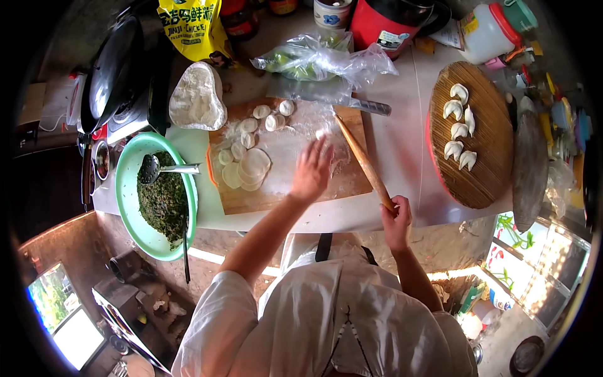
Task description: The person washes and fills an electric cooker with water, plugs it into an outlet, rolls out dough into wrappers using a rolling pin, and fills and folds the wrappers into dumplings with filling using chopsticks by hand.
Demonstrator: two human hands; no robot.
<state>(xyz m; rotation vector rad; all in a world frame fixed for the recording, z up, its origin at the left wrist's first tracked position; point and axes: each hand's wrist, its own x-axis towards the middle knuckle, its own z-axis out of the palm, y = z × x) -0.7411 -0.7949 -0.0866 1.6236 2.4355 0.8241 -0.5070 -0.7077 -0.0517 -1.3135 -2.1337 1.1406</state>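
My right hand (396, 221) grips the near end of a wooden rolling pin (363, 159), which lies slanted with its far end over the floured cutting board (295, 188). Over the middle of the board, my left hand (313, 168) has its fingers stretched forward. A small white dough piece (322, 134) sits just at its fingertips; whether they touch it I cannot tell. Left of that hand, several thin round dough wrappers (254, 164) lie overlapping. Small dough pieces (274, 121) dusted with flour are grouped at the board's far side.
A green basin (125, 207) of chopped green filling holds a slotted spoon (151, 169). Folded dumplings (459, 131) rest on a round slatted tray (490, 169) at right. Behind the board are a flour bowl (196, 103), a knife (372, 107) and plastic bags (326, 63).
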